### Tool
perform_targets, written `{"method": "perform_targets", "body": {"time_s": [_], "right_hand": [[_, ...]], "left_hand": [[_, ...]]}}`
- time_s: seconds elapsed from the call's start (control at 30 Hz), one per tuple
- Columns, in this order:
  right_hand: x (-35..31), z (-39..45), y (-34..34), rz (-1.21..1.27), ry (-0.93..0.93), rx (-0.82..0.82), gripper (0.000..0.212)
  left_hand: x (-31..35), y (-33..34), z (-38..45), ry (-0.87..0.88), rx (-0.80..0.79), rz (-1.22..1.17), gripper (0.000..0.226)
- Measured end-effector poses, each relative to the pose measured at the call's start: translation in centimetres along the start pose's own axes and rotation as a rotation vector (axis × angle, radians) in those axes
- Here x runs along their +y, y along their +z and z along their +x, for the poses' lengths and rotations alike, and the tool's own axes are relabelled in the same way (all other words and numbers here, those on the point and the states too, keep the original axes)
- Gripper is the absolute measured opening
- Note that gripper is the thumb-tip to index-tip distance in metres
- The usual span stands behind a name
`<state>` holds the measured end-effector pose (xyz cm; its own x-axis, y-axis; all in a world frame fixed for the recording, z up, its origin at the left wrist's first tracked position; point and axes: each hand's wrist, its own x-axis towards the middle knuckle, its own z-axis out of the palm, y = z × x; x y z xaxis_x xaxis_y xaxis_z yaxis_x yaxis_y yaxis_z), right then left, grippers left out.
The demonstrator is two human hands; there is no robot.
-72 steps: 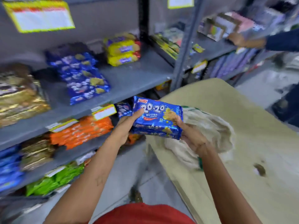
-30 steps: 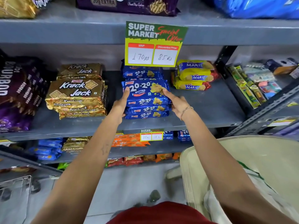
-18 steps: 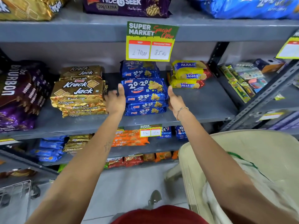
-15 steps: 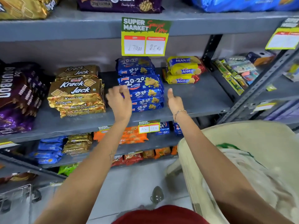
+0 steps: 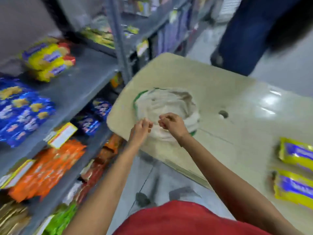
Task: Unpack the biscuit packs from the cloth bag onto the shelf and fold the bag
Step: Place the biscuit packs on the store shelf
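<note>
Crumpled off-white cloth bag with green trim [image 5: 166, 106] on beige surface [image 5: 237, 119]; left hand [image 5: 141, 128] and right hand [image 5: 171, 123] curled, pinching its near edge.

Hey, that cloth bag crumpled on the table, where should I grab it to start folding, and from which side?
Probably by the green-trimmed rim of the cloth bag, coming down from above on its near edge. It lies slumped in a low heap on the table, mouth facing up, so the rim is the one firm line to pinch. The left hand and right hand are curled at that near edge; blur hides whether they grip it.
</note>
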<state>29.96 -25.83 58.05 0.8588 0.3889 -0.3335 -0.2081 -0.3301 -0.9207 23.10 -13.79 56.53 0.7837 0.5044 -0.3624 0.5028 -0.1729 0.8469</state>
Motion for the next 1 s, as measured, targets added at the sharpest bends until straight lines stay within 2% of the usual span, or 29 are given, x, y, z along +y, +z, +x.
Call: {"method": "perform_targets", "body": {"time_s": [0.1,0.23,0.37,0.47,0.5,0.57,0.63,0.67,0.73,0.8,0.83,0.9,1.0], "right_hand": [[4.6,-4.0,-10.1,0.124,0.082,0.200,0.022],[10.9,-9.7,-22.3,0.189,0.180,0.436,0.019],[18.9,-17.2,-36.8,0.068,0.326,0.735,0.024],[23.4,-21.1,-43.5,-0.005,0.465,0.848,0.037],[24.5,-21.8,-44.7,-0.071,0.535,0.850,0.045],[26.2,-22.9,-46.1,-0.181,0.697,0.741,0.067],[27.2,-23.3,-47.2,-0.053,0.777,0.603,0.075],[27.3,-23.4,-47.5,0.075,0.762,0.547,0.068],[26.8,-23.7,-48.9,0.286,0.706,0.456,0.039],[25.8,-23.7,-50.2,0.309,0.666,0.400,0.017],[25.3,-23.6,-50.9,0.307,0.644,0.399,0.012],[24.2,-23.0,-52.6,0.308,0.576,0.437,0.015],[22.6,-20.9,-55.2,0.304,0.437,0.545,0.037]], "left_hand": [[2.5,8.9,-2.6,0.064,-0.240,0.098,0.028],[4.8,20.7,-6.4,0.077,-0.454,0.087,0.020],[5.9,34.8,-12.5,-0.001,-0.719,0.140,0.023],[5.0,41.3,-15.9,0.004,-0.891,0.290,0.023],[4.5,42.6,-16.3,0.015,-0.899,0.319,0.023],[4.2,44.3,-17.2,0.012,-0.860,0.326,0.029],[4.8,45.1,-17.9,0.000,-0.834,0.317,0.046],[5.1,45.4,-18.1,-0.001,-0.831,0.328,0.049],[6.2,46.3,-18.2,-0.008,-0.806,0.346,0.057],[8.0,46.5,-17.9,-0.012,-0.802,0.339,0.063],[9.0,46.6,-17.6,0.001,-0.818,0.307,0.060],[11.5,46.8,-16.5,0.029,-0.861,0.245,0.046],[14.9,48.0,-14.4,0.045,-0.838,0.192,0.032]]}}
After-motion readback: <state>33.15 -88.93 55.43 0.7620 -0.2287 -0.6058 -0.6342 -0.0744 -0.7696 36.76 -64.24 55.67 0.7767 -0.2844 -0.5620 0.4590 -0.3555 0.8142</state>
